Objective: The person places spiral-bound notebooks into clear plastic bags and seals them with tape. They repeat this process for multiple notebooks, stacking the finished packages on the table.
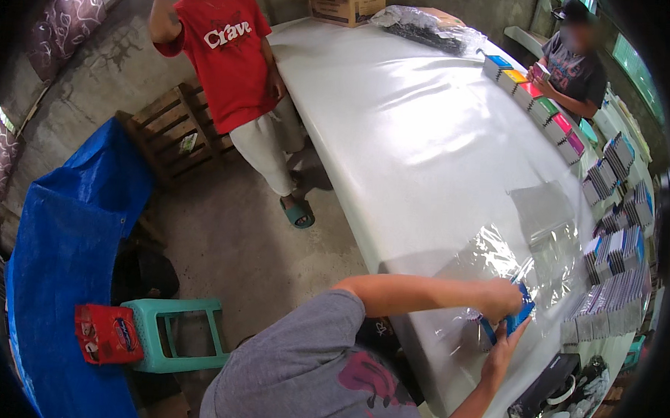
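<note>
A long white table (pixel 399 115) is seen with clear plastic bags (pixel 543 240) laid on it, and near its edge a small blue box (pixel 516 315) is held, maybe half in a bag, by 2 closed hands, left hand (pixel 504 297) above and right hand (pixel 505 352) below.

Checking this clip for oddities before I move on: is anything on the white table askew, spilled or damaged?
Nothing looks spilled or damaged. Both hands, left hand and right hand, hold a blue box at crinkled clear plastic wrap on the white table. The small box stacks lean unevenly, yet none has toppled.
</note>
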